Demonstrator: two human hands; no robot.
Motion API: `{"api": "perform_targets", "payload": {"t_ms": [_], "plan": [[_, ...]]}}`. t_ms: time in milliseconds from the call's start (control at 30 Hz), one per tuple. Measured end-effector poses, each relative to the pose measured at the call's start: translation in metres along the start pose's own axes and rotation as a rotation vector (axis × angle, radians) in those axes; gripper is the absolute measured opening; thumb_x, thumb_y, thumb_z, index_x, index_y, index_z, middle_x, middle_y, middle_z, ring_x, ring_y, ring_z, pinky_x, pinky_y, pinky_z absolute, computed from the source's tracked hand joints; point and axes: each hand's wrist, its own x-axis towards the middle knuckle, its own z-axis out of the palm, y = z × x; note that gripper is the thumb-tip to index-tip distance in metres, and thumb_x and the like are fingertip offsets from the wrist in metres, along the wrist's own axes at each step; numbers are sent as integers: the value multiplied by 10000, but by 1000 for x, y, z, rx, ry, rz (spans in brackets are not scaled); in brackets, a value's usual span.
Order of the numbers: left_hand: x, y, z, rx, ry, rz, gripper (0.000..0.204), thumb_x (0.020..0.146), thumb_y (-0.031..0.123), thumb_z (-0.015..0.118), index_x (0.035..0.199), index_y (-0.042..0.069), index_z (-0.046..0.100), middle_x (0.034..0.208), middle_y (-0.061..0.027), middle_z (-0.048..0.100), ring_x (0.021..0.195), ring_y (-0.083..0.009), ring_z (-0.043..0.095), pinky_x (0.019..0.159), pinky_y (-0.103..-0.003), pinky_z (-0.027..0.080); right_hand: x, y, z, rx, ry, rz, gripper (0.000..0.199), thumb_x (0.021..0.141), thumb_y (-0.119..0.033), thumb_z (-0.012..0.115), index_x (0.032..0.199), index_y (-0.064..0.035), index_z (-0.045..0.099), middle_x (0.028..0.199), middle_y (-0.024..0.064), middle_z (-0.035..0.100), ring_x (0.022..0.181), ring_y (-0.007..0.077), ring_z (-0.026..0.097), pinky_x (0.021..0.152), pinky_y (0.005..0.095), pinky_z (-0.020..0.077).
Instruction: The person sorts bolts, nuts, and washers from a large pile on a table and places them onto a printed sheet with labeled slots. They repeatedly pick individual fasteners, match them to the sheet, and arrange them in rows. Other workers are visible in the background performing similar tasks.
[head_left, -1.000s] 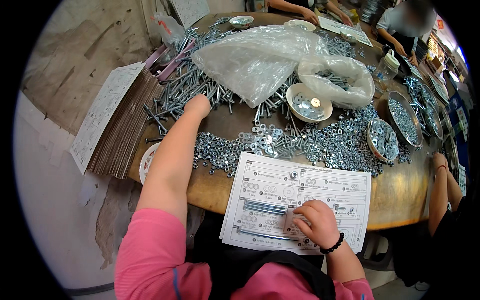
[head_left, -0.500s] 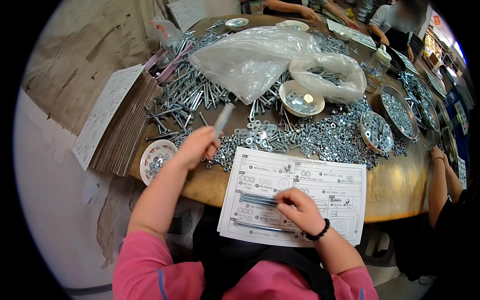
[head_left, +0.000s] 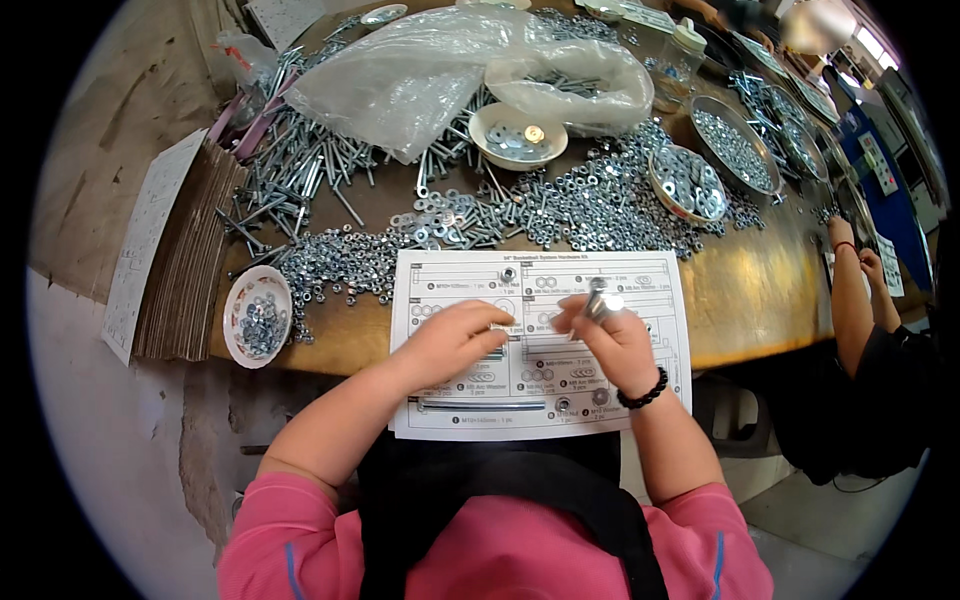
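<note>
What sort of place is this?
Probably a small workshop for metal fasteners: bolts and hex nuts lie heaped across the table, a printed parts sheet lies at its near edge, and a co-worker's hands show at the right.

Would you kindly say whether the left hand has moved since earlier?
Yes: the left hand has moved rightward, away from the bolt pile, and is now over the printed sheet.

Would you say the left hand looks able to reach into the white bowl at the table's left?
Probably yes: the bowl is uncovered, and nothing visible stands between it and the left hand.
</note>
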Motion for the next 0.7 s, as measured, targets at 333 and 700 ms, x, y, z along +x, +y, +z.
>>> {"api": "perform_targets", "payload": {"t_ms": [333,700], "plan": [[18,10,44,391,72,147,368,723,204,677,1056,85,576,1014,-68,572,897,-246,559,816,-366,401,-10,41,9,-1316,-33,-412,124,706,-128,556,827,-126,585,705,-4,508,704,168,526,624,304,396],[23,1,61,458,29,152,270,706,175,680,942,95,574,880,-50,551,851,-245,528,876,-369,349,-40,34,-33,-1147,-7,-339,155,687,-143,613,835,-112,579,793,39,531,777,221,533,687,348,439]]}}
